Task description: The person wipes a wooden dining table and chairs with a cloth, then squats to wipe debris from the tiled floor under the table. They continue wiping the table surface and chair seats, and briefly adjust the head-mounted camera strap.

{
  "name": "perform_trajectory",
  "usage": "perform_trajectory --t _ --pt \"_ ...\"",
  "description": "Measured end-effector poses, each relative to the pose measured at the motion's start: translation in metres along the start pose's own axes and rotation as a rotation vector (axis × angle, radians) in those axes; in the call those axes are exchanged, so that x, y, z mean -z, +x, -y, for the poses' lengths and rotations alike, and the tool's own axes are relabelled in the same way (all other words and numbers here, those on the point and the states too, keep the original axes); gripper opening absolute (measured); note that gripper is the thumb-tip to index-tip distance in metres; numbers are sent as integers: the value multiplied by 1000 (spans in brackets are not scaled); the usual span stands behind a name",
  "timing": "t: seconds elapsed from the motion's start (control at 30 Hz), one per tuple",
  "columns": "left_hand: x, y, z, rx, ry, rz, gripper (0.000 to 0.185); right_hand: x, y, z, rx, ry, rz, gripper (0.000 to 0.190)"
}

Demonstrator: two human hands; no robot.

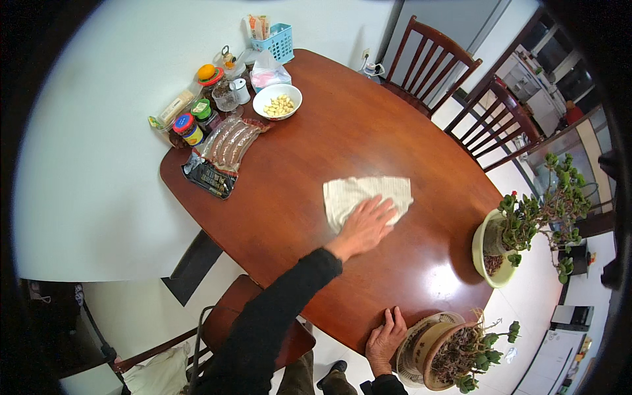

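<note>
My left hand (364,226) lies palm down on a cream cloth (363,190), its fingers spread. The cloth is laid flat near the middle of a reddish-brown wooden table (316,138), with a few creases. My right hand (386,335) rests at the table's near edge with nothing visible in it. Right beside that hand, a ceramic pot (434,353) with a succulent stands in a pale saucer (407,353). The underside of each palm is hidden.
Vacuum-packed sausages (229,143), a white bowl (262,104) of peeled garlic cloves, several jars (185,129) and a blue basket (281,42) stand far left. A jade plant sits in a pale-green basin (479,247) at right. Wooden chairs (429,64) surround the table.
</note>
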State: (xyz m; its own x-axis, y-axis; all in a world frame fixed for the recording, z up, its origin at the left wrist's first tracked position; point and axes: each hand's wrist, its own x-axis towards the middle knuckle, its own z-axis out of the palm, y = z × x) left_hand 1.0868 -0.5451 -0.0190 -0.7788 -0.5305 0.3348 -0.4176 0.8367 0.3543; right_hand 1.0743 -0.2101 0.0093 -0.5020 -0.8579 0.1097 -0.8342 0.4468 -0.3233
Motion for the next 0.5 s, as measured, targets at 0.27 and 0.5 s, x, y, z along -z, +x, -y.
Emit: perform_trajectory --t 0.27,0.5 --pt "37 -9 103 496 284 -164 55 1 0 -2 -12 19 16 51" --pt "28 84 202 706 292 -126 59 2 1 -4 -30 36 33 53"
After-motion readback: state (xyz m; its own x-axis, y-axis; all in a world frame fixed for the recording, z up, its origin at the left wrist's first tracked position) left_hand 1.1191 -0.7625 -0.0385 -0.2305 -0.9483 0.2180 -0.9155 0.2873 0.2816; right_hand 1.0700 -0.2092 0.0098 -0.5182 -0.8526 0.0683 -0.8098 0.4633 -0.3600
